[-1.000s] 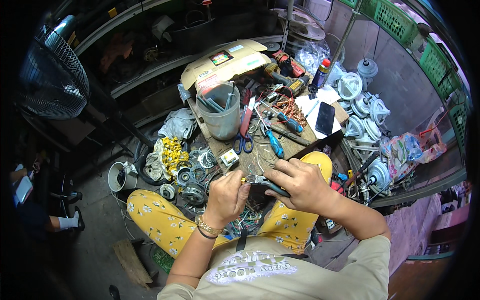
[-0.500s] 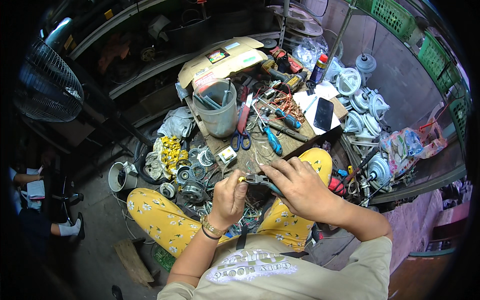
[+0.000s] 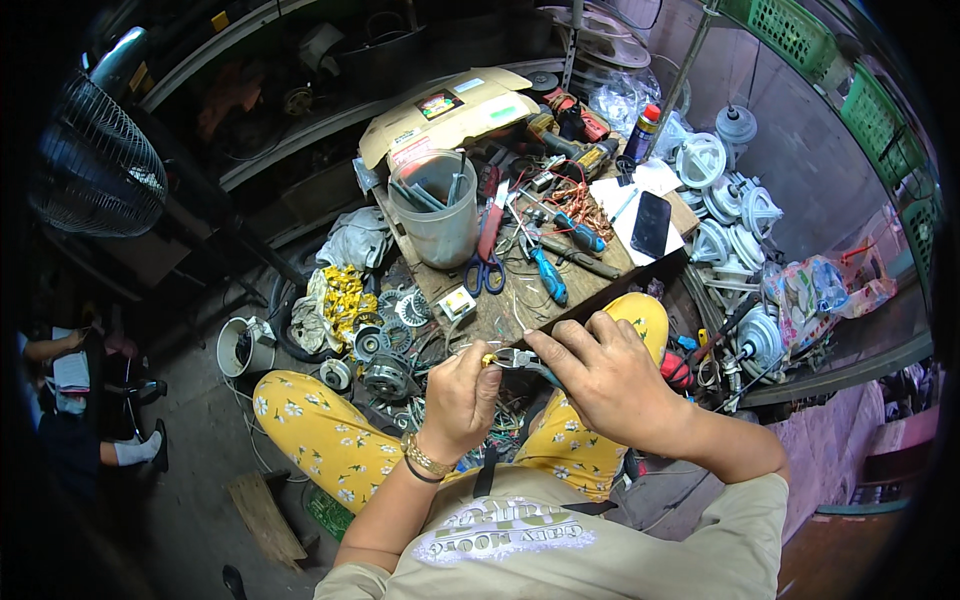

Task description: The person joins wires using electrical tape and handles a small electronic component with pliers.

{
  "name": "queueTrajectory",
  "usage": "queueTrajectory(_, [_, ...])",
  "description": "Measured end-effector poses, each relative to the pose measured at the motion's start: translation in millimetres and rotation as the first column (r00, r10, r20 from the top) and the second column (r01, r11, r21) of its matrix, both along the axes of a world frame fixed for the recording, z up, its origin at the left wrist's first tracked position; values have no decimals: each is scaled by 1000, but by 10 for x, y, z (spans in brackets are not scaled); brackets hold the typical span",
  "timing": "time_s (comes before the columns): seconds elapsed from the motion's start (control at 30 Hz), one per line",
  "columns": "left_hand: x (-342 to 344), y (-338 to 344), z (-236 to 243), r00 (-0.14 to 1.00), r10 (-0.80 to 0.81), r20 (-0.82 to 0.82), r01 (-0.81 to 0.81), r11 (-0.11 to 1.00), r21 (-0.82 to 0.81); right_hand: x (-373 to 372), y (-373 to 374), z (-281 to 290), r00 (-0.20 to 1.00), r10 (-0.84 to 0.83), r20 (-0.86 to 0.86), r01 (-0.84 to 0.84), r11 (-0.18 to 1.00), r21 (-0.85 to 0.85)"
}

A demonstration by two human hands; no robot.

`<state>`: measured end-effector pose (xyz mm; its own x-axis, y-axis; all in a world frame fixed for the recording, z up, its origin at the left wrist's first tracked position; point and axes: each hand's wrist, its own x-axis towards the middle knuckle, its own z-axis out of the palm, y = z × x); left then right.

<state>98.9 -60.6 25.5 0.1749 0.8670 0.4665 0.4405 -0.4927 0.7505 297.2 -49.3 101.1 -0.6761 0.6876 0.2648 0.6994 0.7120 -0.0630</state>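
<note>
My left hand (image 3: 461, 405) is closed, pinching a small yellow piece (image 3: 489, 360) just above my lap. My right hand (image 3: 604, 380) grips pliers (image 3: 520, 360) with a dark teal handle, their metal jaws at the yellow piece; whether they bite on it I cannot tell. A thin pale wire rises beside the pliers. Beyond my hands stands a cluttered wooden low table (image 3: 480, 325) with blue-handled screwdrivers (image 3: 549, 280), scissors (image 3: 485, 270), a small white box (image 3: 455, 305), a phone (image 3: 651, 225) and a translucent bucket (image 3: 432, 235) of tools.
A fan (image 3: 100, 160) and another person's legs and hands (image 3: 130, 450) are at left. Motor parts (image 3: 390, 365), rags (image 3: 355, 240) and a white pail (image 3: 245, 350) lie on the floor (image 3: 200, 520). White plastic housings (image 3: 740, 210) are piled at right below green baskets (image 3: 870, 120).
My right hand's fingers have shifted slightly upward on the pliers, and my left hand has moved slightly right. The other person's hands at far left have moved.
</note>
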Motion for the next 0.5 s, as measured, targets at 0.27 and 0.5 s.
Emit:
queueTrajectory(0.27, [51, -30, -82, 993, 16, 119, -13, 1000, -27, -26, -15, 13, 995, 6, -100, -20, 991, -135])
queueTrajectory(0.5, [120, 1, -137, 927, -12, 375, 57, 993, -108, -18, 5, -150, 934, -98, -343, -104, 845, -525])
